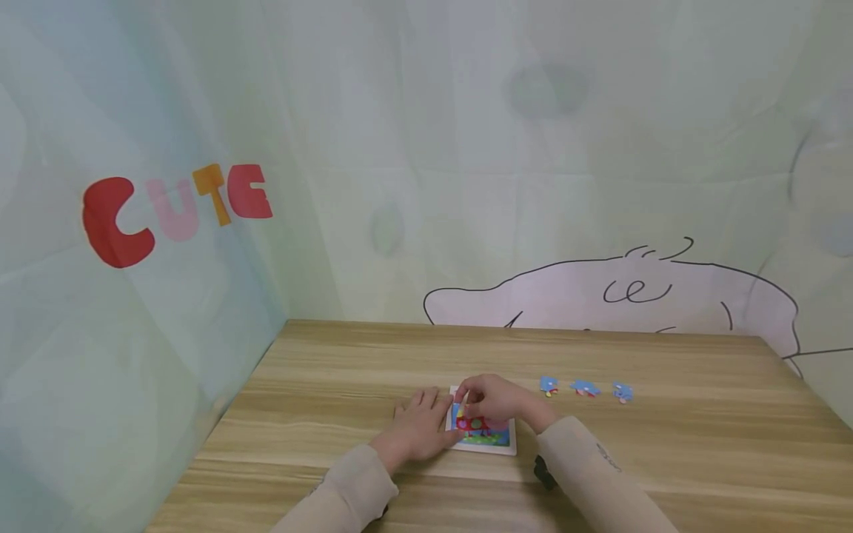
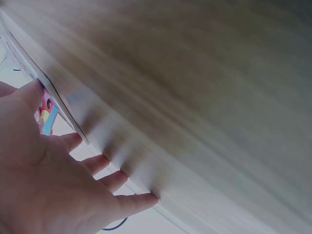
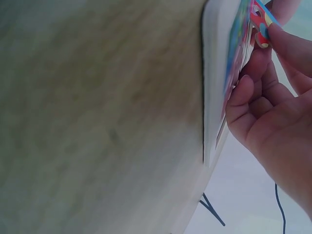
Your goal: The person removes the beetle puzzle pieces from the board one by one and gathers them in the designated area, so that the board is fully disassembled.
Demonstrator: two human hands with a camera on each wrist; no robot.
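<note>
A white-framed jigsaw puzzle board (image 1: 493, 448) lies on the table, its picture partly filled with red, blue and green pieces. Over its upper left part, my right hand (image 1: 496, 400) pinches a puzzle piece (image 3: 261, 24) with red, blue and yellow on it, tilted up from the board. In the right wrist view the thumb and a finger grip it, and the other fingers curl close to the board. My left hand (image 1: 418, 429) lies with spread fingers at the board's left edge, fingertips on the table and thumb at the frame.
Several things stand around: three loose blue puzzle pieces (image 1: 585, 388) lie in a row to the right of the board. The wooden table (image 1: 333, 370) meets a printed cloth backdrop (image 1: 373, 148) at the back and left. A small black object (image 1: 544, 474) shows by the right sleeve.
</note>
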